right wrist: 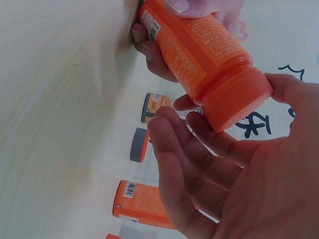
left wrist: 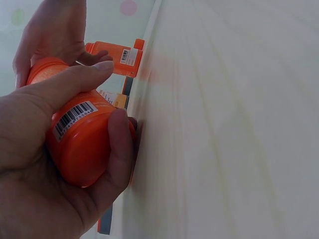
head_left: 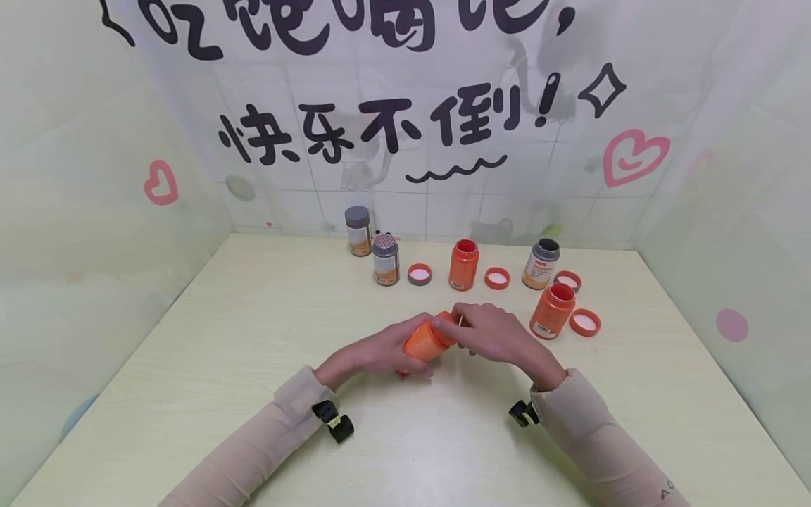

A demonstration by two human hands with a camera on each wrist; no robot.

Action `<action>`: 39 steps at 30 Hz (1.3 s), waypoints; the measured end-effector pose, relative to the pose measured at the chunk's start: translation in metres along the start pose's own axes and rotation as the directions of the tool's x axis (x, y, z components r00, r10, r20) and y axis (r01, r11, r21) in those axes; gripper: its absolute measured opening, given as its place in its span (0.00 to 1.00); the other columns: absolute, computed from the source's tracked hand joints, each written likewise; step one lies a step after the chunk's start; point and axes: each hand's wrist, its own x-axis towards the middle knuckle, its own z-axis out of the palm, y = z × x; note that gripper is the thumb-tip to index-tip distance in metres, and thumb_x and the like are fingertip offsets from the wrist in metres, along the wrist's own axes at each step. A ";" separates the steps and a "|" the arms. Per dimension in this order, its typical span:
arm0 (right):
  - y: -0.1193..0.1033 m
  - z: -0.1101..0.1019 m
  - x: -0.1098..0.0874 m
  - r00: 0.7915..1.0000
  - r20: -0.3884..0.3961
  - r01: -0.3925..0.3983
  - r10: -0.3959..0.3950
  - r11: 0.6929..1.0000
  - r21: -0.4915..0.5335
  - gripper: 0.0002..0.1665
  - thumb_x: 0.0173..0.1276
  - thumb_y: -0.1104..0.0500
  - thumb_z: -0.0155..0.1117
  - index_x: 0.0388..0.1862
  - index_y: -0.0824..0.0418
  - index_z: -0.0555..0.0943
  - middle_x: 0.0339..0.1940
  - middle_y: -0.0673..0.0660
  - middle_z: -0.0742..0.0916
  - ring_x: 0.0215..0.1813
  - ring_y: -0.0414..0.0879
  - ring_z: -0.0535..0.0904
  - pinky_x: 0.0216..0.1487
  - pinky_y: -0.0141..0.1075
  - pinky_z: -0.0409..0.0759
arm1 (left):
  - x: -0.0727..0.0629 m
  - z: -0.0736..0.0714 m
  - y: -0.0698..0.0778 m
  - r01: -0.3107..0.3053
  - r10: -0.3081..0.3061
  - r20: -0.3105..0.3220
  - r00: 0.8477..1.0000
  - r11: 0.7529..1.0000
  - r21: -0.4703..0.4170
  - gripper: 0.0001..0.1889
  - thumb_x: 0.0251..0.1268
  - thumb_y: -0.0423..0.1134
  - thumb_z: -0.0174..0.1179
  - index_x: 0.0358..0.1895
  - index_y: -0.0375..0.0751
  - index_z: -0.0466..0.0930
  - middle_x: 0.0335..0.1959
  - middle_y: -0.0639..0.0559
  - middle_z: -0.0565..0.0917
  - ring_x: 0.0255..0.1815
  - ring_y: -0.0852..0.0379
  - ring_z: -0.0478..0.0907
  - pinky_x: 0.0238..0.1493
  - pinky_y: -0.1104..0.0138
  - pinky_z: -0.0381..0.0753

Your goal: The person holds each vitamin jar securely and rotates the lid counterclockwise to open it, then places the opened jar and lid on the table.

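Note:
My left hand [head_left: 383,346] grips the body of an orange plastic bottle [head_left: 423,343], which is tilted with its capped end toward the right. Its barcode label faces the left wrist view, where the bottle [left wrist: 82,144] lies between thumb and fingers. My right hand [head_left: 497,334] is at the screw cap [right wrist: 238,99], pinching it between thumb and index finger while the other fingers spread below. The cap sits on the bottle's neck. Beneath the left hand a small red piece [head_left: 403,374] peeks out, mostly hidden.
Behind the hands stand a grey-capped jar [head_left: 358,236], a grey jar [head_left: 386,262] with a patterned top, and open bottles: orange [head_left: 464,267], grey-necked [head_left: 540,267] and orange [head_left: 551,315]. Upturned lids [head_left: 419,274] lie beside several of them. A printed cloth [head_left: 380,197] closes the back.

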 end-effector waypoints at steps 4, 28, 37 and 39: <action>-0.001 0.000 -0.001 1.000 0.004 0.010 -0.010 1.000 0.014 0.28 0.73 0.31 0.54 0.49 0.51 0.81 0.35 0.48 0.86 0.33 0.44 0.82 0.35 0.36 0.80 | 0.000 0.000 0.001 0.003 -0.003 0.000 1.000 1.000 0.006 0.32 0.64 0.40 0.71 0.67 0.61 0.67 0.53 0.54 0.77 0.53 0.51 0.76 0.40 0.61 0.84; -0.002 0.000 -0.001 1.000 -0.025 0.014 -0.013 0.999 0.048 0.33 0.71 0.27 0.55 0.57 0.50 0.79 0.41 0.50 0.87 0.34 0.44 0.83 0.37 0.36 0.81 | 0.000 0.000 -0.001 0.008 -0.008 0.008 1.000 1.000 -0.009 0.34 0.64 0.40 0.71 0.69 0.62 0.66 0.54 0.51 0.76 0.53 0.50 0.75 0.40 0.61 0.84; 0.000 0.000 -0.002 0.995 -0.008 -0.098 0.098 0.995 -0.012 0.38 0.70 0.22 0.50 0.45 0.53 0.84 0.34 0.52 0.87 0.32 0.46 0.82 0.34 0.36 0.79 | -0.001 0.000 0.000 0.000 0.000 0.008 1.000 1.000 -0.010 0.37 0.64 0.38 0.71 0.72 0.65 0.64 0.54 0.52 0.76 0.53 0.51 0.76 0.40 0.61 0.84; 0.001 0.000 -0.002 0.995 -0.004 -0.096 0.096 0.995 -0.008 0.38 0.70 0.22 0.49 0.44 0.53 0.84 0.34 0.53 0.87 0.32 0.46 0.82 0.34 0.36 0.79 | -0.001 0.000 0.000 -0.001 0.001 0.009 1.000 1.000 -0.010 0.36 0.64 0.38 0.71 0.72 0.65 0.64 0.54 0.52 0.76 0.52 0.50 0.76 0.39 0.61 0.84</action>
